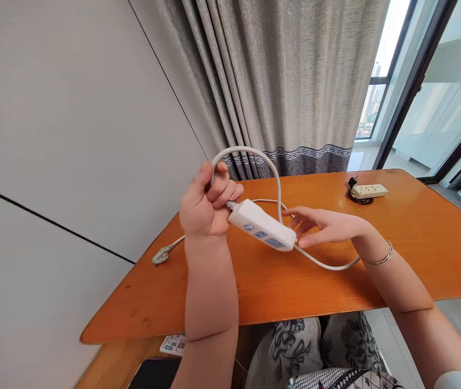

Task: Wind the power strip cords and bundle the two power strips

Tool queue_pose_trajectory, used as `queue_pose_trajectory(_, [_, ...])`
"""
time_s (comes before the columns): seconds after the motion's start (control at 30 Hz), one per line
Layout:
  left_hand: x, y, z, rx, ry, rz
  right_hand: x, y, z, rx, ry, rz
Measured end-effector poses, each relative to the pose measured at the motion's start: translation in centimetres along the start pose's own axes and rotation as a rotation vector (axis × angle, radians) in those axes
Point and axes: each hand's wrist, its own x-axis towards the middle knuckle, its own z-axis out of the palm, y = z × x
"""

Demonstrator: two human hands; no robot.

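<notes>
My left hand (210, 202) is closed around the cord end of a white power strip (263, 226), holding it tilted above the table. From that fist the white cord (250, 150) arches up and over to the right, then drops behind the strip. My right hand (315, 224) has its fingers spread beside the strip's far end, close to the hanging cord; whether they touch it I cannot tell. More of the cord curves across the table beneath my right wrist. At the left lies the cord's plug (161, 254).
A second power strip (369, 190), cream coloured with a black cord and plug, lies at the back right of the orange wooden table (295, 292). Grey curtains (295, 81) hang behind, and a white wall (72, 135) borders the left. A dark phone-like object (155, 374) sits below the front edge.
</notes>
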Motion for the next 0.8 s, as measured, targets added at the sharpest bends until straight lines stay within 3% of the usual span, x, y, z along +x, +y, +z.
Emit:
queue_pose_trajectory(0.13, [0.8, -0.5, -0.4, -0.01, 0.032, 0.004, -0.1, -0.5, 0.1, -0.117, -0.101, 0.144])
queue_pose_trajectory(0.27, [1.3, -0.5, -1.2, 0.01, 0.028, 0.023, 0.1, -1.4, 0.5, -0.526, -0.154, 0.279])
queue_pose_trajectory(0.53, [1.6, -1.6, -2.0, 0.234, -0.095, -0.002, -1.1, -2.3, 0.8, -1.053, 0.29, 0.4])
queue_pose_trajectory(0.63, [1.4, -2.9, -1.5, 0.357, -0.217, -0.025, -1.1, -2.8, 1.9, -1.131, 0.319, 0.319])
queue_pose_trajectory(0.8, [0.9, -4.6, -0.4, 0.475, -0.394, -0.035, -1.4, -3.7, 3.3, -1.232, 0.376, 0.013])
